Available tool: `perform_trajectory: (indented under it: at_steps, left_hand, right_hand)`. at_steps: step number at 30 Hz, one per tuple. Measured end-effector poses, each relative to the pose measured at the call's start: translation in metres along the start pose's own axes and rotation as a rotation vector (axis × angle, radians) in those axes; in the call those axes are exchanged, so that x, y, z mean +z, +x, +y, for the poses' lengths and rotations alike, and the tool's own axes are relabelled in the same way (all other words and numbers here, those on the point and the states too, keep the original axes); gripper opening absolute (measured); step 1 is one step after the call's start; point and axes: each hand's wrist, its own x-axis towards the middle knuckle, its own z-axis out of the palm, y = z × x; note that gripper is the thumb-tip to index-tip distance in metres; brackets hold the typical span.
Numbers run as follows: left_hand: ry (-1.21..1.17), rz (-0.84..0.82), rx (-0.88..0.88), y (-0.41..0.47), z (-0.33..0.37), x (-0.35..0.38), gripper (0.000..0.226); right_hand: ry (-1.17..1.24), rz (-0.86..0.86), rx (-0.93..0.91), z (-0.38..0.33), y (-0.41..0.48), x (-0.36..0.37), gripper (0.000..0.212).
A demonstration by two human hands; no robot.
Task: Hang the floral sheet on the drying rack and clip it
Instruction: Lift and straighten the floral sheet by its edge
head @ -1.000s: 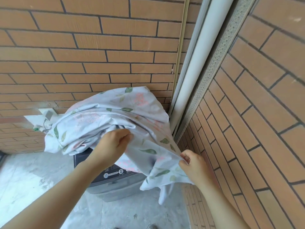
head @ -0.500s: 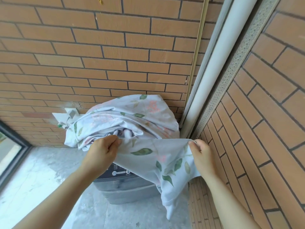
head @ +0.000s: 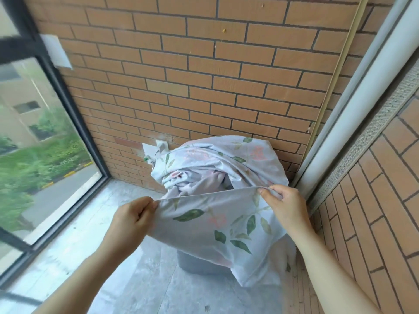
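2 hands raised, arms extended: left hand, right hand each grip clamped on floral sheet edge.

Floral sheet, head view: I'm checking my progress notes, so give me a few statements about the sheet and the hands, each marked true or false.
1. The left hand and right hand both pinch the floral sheet along one edge. True.
2. The sheet hangs on a drying rack. False: no rack is in view; most of it is bunched on a grey appliance.
3. The edge between the hands is stretched out. True.
4. The window is on the person's right. False: it is on the left; a brick wall is on the right.
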Motion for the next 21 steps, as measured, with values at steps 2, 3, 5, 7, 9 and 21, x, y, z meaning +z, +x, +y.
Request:
perform_trajectory:
  at_steps: [2, 3, 5, 7, 9, 21]
  left_hand:
    - [-0.015, 0.034, 0.042, -0.014, -0.001, -0.024, 0.038]
    - [-0.023, 0.049, 0.063, -0.022, -0.002, -0.036, 0.037]
    - [-0.029, 0.078, 0.086, -0.044, -0.004, -0.061, 0.035]
    - [-0.026, 0.112, 0.107, -0.07, -0.01, -0.087, 0.035]
    - [-0.015, 0.142, 0.121, -0.094, -0.014, -0.111, 0.034]
    - [-0.059, 0.298, 0.407, -0.12, 0.068, -0.214, 0.036]
  right_hand:
    - [0.025, 0.012, -0.034, -0.025, -0.017, -0.002, 0.044]
    - [0.04, 0.021, -0.062, -0.038, -0.028, -0.003, 0.047]
    - [0.053, 0.043, -0.108, -0.062, -0.052, -0.005, 0.05]
    - [0.038, 0.042, -0.136, -0.085, -0.078, -0.005, 0.044]
    - [0.015, 0.037, -0.163, -0.104, -0.104, -0.003, 0.032]
    - [0.012, 0.327, -0.268, -0.22, -0.151, -0.068, 0.024]
